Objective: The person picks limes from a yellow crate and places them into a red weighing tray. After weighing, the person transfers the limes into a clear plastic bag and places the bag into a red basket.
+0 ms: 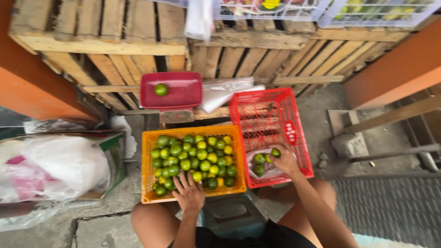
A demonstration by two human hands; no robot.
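Now the right hand (285,160) pinches a small green lime (275,152) over the clear plastic bag (262,166) in the red plastic crate (271,133); the left hand (189,193), spread, rests in the orange plastic crate (148,183) at nine o'clock. Better to lower the lime gently.

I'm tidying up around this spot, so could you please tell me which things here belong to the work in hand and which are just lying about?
In use:
orange crate of limes
left hand in it
right hand holding a lime
clear bag in the red crate

Lying about:
red tray with one lime
wooden pallets
white bags
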